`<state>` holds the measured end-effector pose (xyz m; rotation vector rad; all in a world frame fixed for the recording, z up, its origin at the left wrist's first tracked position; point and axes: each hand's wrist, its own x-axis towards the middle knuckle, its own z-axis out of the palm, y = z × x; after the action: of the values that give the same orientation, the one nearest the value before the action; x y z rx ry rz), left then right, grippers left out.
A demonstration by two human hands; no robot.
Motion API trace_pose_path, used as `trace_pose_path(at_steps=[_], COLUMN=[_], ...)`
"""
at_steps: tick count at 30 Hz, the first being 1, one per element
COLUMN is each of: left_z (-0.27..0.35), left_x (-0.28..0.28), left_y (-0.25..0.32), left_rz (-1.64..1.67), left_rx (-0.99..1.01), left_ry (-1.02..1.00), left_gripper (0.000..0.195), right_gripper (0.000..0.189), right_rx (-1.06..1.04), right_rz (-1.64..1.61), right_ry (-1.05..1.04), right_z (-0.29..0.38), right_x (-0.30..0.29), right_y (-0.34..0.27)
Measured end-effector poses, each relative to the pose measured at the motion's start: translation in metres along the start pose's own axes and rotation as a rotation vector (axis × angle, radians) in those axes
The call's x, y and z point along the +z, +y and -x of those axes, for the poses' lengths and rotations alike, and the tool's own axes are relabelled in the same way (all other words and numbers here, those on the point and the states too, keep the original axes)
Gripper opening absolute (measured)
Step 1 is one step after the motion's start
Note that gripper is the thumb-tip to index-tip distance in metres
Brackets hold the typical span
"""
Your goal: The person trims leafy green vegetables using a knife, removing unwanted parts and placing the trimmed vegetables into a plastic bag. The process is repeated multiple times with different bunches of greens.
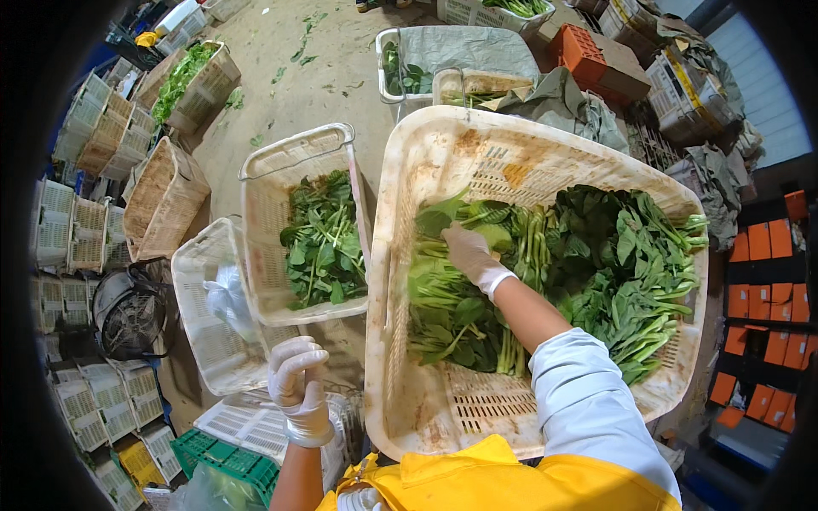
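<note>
A large, stained white plastic crate (441, 409) stands directly before me, holding bundles of leafy green vegetables (607, 268) with pale stems. My right hand (471, 252), in a white glove, reaches into its left part and has its fingers closed around the stem end of a broad green leaf (441, 214). Left of this crate, my left hand (299, 386), gloved as well, is raised with curled fingers and nothing visible in it. Beyond it, a smaller white crate (265, 211) contains loose leafy greens (324, 249).
A white crate with a plastic bag (227, 297), a black fan (130, 313) and a green crate (217, 457) lie to the left. Covered crates (470, 54) and an orange crate (575, 57) stand beyond. Orange bins (757, 300) line the right. Scattered leaves lie on the floor.
</note>
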<state>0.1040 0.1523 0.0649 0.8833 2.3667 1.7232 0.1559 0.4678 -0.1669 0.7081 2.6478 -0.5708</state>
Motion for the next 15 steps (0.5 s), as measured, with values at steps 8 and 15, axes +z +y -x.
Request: trace_pose_path(at_steps=[8, 15], left_z=[0.008, 0.018], left_x=[0.004, -0.004], left_y=[-0.003, -0.007], left_rz=[-0.018, -0.032], left_rx=[-0.056, -0.048], left_ry=[0.031, -0.001], left_gripper=[0.024, 0.022], right_gripper=[0.019, 0.028], right_rx=[-0.053, -0.224], right_rz=[-0.103, -0.164], right_ry=[-0.026, -0.137], right_z=[-0.012, 0.005], right_x=[-0.01, -0.058], right_y=[0.019, 0.026])
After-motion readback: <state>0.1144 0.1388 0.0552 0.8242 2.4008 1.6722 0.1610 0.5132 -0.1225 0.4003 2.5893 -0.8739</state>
